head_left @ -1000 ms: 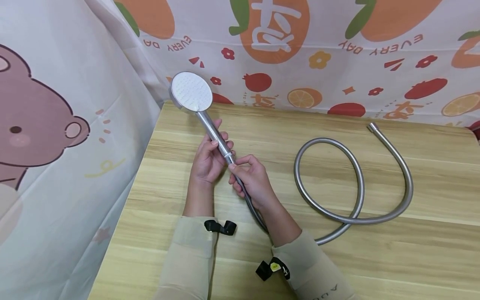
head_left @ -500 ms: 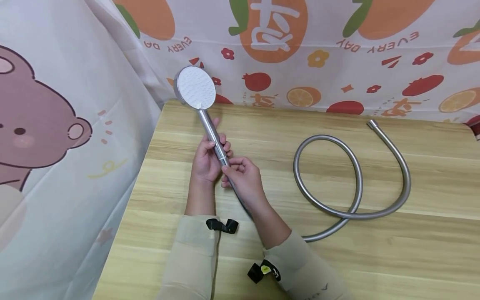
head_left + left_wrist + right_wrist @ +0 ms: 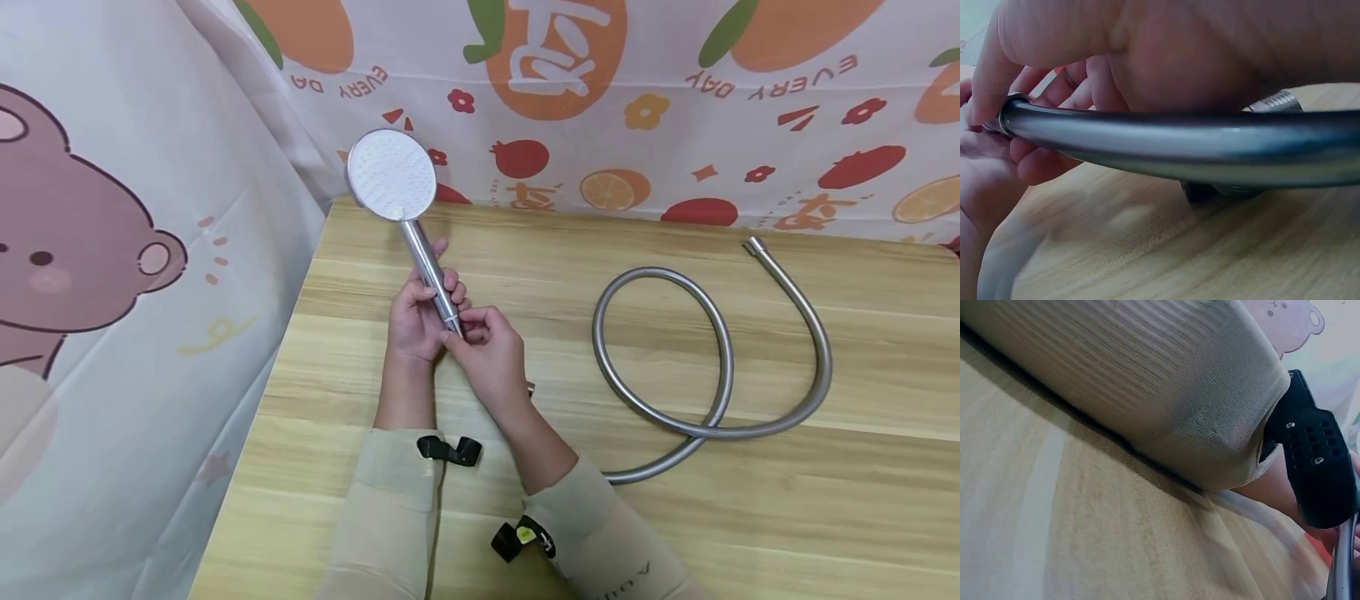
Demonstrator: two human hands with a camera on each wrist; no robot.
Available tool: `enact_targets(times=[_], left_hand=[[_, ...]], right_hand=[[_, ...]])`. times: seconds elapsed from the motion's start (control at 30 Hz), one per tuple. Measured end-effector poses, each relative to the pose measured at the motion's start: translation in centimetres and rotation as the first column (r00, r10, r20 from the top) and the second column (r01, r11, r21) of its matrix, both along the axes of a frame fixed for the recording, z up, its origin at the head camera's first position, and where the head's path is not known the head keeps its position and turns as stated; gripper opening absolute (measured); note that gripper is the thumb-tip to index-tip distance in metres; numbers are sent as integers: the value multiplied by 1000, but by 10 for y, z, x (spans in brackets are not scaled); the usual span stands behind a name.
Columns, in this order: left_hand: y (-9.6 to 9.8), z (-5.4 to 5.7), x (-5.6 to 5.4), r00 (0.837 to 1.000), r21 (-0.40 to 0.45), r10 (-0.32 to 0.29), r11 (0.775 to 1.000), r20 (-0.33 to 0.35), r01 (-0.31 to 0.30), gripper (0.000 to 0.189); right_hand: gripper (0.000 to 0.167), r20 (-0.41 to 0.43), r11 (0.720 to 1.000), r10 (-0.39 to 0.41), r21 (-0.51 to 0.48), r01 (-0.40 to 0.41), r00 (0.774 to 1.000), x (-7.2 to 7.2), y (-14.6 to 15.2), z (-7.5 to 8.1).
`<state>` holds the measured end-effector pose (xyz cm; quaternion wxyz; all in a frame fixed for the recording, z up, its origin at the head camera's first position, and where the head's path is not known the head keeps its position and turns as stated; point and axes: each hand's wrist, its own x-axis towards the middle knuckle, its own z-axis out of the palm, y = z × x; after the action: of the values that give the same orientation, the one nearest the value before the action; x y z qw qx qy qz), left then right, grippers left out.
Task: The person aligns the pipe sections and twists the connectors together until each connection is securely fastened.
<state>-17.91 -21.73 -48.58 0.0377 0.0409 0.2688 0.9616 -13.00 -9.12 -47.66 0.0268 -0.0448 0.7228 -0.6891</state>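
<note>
A silver hand shower (image 3: 426, 254) with a round white spray face (image 3: 392, 175) tilts up at the table's far left. Its handle is gripped by my left hand (image 3: 412, 325), thumb across the front and fingers curled behind. At the handle's lower end, my right hand (image 3: 491, 358) pinches the end of a grey shower hose (image 3: 663, 461) between thumb and fingers. Close up in the left wrist view, the hose (image 3: 1185, 147) runs under the right hand (image 3: 1172, 56) to a collar at the fingertips. Whether the joint is threaded together cannot be seen.
The hose loops across the wooden table (image 3: 825, 517), its free metal end (image 3: 755, 245) at the back right. A small metal piece (image 3: 531, 388), mostly hidden, lies behind the right wrist; the left wrist view shows a threaded metal part (image 3: 1279, 102). Printed cloth (image 3: 675, 50) hangs behind.
The shower head has risen slightly and turned its face more toward the view. My right hand has shifted up and left against the handle's end, and the small metal piece has come into view.
</note>
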Motion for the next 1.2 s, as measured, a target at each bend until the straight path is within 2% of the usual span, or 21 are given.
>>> enact_targets(times=[0.3,0.67,0.8,0.97,1.2], left_hand=[[3,0,-2,1000,44,-10,999,7,10,56],[4,4,1,998,144,-67,988,13,64,29],[5,3,1,998,130,-66,990,25,62,25],[6,2,1,998,110,-55,993,32,51,25],[7,2,2,998,96,-49,994,30,46,19]], right_hand=[[30,-114,999,-39,22,41,993,2,-1,-3],[25,-154,995,-34,87,48,987,1,-3,-6],[24,-171,991,-41,122,63,984,1,-1,-7],[24,-230,980,-45,177,88,972,1,0,-8],[23,-239,981,-42,173,85,970,2,-1,-7]])
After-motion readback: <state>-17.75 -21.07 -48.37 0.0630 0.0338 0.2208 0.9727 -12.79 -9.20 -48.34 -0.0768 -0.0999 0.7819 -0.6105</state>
